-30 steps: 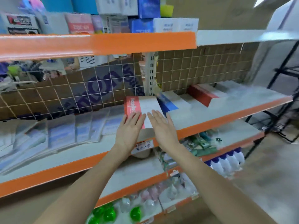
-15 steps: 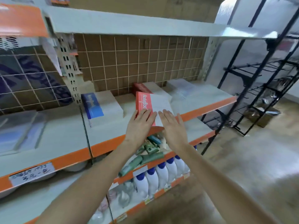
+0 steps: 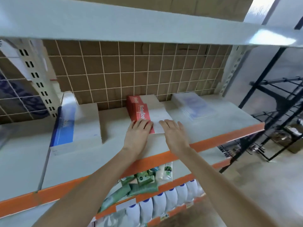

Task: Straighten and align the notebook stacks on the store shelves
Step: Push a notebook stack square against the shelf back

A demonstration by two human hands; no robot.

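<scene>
Two flat hands, left hand (image 3: 137,136) and right hand (image 3: 176,136), fingers straight, press red notebook stack (image 3: 144,112) on shelf (image 3: 205,138); stack skewed, blue stack (image 3: 68,128) untouched.

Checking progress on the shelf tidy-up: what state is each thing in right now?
Red notebook stack: flat on shelf, skewed, top notebook under both hands.
Blue notebook stack: flat, untouched.
Left hand: fingers straight, pressing the red stack.
Right hand: fingers straight, pressing it.
</scene>
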